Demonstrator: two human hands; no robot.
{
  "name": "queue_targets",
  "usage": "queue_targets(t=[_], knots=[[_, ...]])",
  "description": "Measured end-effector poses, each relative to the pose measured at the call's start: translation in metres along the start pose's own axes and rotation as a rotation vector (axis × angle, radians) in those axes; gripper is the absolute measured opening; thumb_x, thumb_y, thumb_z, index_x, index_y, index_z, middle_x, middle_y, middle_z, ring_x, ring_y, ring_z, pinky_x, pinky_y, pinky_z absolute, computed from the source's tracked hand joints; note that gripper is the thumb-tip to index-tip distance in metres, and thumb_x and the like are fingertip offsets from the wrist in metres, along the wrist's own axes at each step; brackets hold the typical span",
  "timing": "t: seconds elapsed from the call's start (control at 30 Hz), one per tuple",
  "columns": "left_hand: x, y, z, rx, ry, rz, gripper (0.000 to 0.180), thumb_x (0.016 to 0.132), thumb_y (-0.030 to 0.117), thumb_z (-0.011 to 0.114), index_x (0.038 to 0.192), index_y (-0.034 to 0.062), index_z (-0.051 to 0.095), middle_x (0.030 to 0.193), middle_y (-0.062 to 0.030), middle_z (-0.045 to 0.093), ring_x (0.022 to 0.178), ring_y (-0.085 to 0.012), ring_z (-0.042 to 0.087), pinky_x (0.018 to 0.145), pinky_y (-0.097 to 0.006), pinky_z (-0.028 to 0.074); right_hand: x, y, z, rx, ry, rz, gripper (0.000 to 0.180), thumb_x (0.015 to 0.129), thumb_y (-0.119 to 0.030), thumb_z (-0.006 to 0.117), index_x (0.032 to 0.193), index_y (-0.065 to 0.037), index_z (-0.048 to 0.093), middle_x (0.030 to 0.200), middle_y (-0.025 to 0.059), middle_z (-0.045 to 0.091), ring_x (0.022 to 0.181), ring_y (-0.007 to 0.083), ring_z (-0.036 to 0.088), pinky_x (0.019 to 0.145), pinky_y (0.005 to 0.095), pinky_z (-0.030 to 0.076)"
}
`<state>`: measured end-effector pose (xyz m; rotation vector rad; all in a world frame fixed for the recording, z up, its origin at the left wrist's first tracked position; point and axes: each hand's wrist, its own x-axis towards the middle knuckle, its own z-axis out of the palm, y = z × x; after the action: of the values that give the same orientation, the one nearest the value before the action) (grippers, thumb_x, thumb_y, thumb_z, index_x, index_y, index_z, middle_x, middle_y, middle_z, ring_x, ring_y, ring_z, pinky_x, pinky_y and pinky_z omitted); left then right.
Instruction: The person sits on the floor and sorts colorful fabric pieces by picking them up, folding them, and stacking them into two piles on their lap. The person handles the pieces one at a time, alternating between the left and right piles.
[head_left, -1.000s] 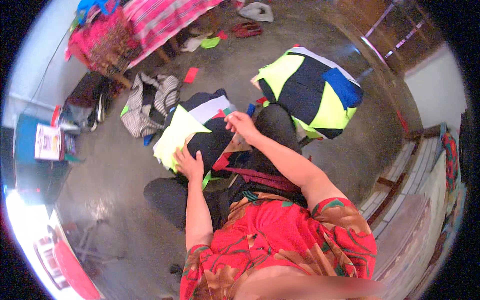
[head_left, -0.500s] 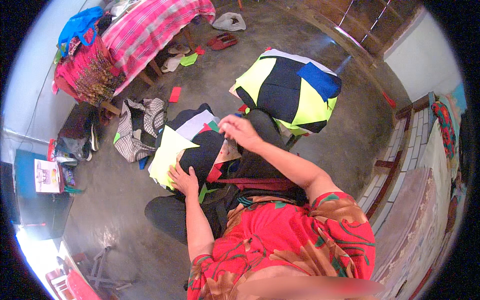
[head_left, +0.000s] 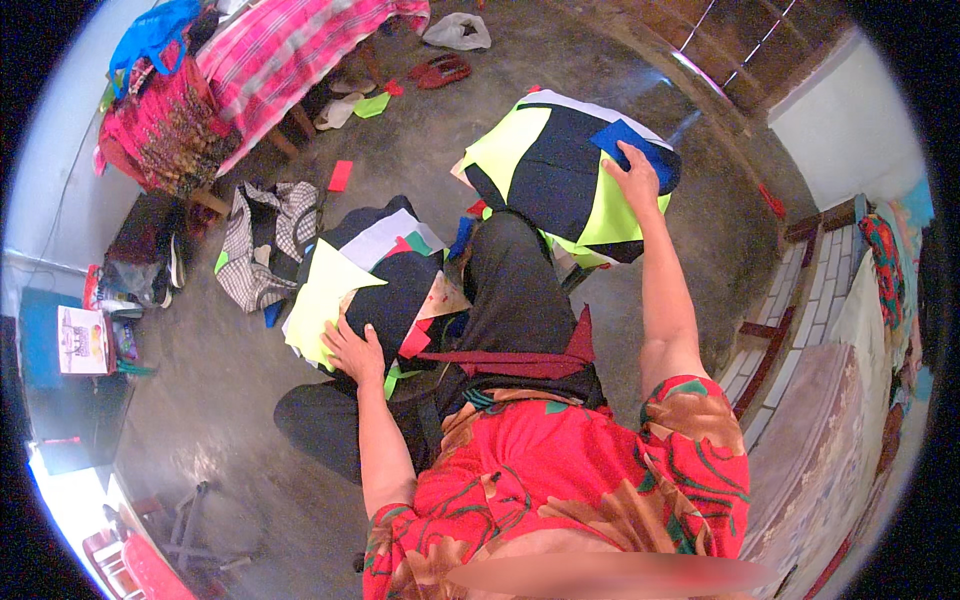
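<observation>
My left hand (head_left: pixel 355 352) lies flat with spread fingers on the near edge of a stack of cloth pieces. A yellow-green cloth piece (head_left: pixel 325 290) and a black cloth piece (head_left: pixel 405 290) are on top there, with a white one (head_left: pixel 378 238) behind. My right hand (head_left: pixel 637 182) is stretched out to the larger pile at the right, its fingers apart at the edge of a blue cloth piece (head_left: pixel 650 160). Under the blue piece spread black cloth (head_left: pixel 555 160) and yellow-green cloth (head_left: pixel 515 140). Whether the fingertips pinch the blue edge is hard to see.
A checked cloth (head_left: pixel 240 270) and a red scrap (head_left: pixel 340 176) lie on the floor beyond the left stack. Farther off are red shoes (head_left: pixel 440 70), a white bag (head_left: pixel 457 31) and a table with a pink checked cover (head_left: pixel 290 60). A bed (head_left: pixel 800 440) stands at the right.
My right hand has moved from above the left stack, away to the right, and reached the blue piece on the right pile. My left hand stays on its stack.
</observation>
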<state>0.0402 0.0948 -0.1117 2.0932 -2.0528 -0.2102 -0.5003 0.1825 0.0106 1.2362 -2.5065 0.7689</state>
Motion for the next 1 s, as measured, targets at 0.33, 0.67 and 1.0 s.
queue_targets(t=[0.33,0.67,1.0], knots=[[-0.001,0.004,-0.006,-0.032,-0.012,-0.009,0.063,0.085,0.032,0.06,0.139,0.0139,0.031,0.147,-0.0164,0.024,0.137,-0.0401,0.018,0.104,-0.064,0.022,0.001,0.0,0.014,-0.052,0.186,0.016,0.028,0.087,-0.039,0.058,0.105,-0.019,0.067,0.103,0.0048,0.066,0.088,0.0291,0.064,0.075,0.0397,0.051],[0.001,0.007,-0.001,-0.061,-0.012,-0.009,0.064,0.085,0.033,0.06,0.139,0.0144,0.031,0.148,-0.0153,0.024,0.138,-0.0388,0.019,0.104,-0.064,0.02,0.012,0.02,0.008,0.233,0.164,0.377,0.036,0.085,-0.044,0.058,0.102,-0.014,0.069,0.097,0.013,0.068,0.088,0.0317,0.065,0.077,0.0382,0.049],[0.0,0.0,-0.009,-0.078,-0.05,-0.052,0.067,0.084,0.036,0.062,0.14,0.0175,0.03,0.148,-0.0168,0.025,0.137,-0.0394,0.02,0.104,-0.064,0.021,-0.007,-0.11,-0.013,0.989,0.162,0.186,0.029,0.092,-0.023,0.06,0.103,0.003,0.066,0.09,0.0014,0.065,0.083,0.0098,0.057,0.079,0.0252,0.045]])
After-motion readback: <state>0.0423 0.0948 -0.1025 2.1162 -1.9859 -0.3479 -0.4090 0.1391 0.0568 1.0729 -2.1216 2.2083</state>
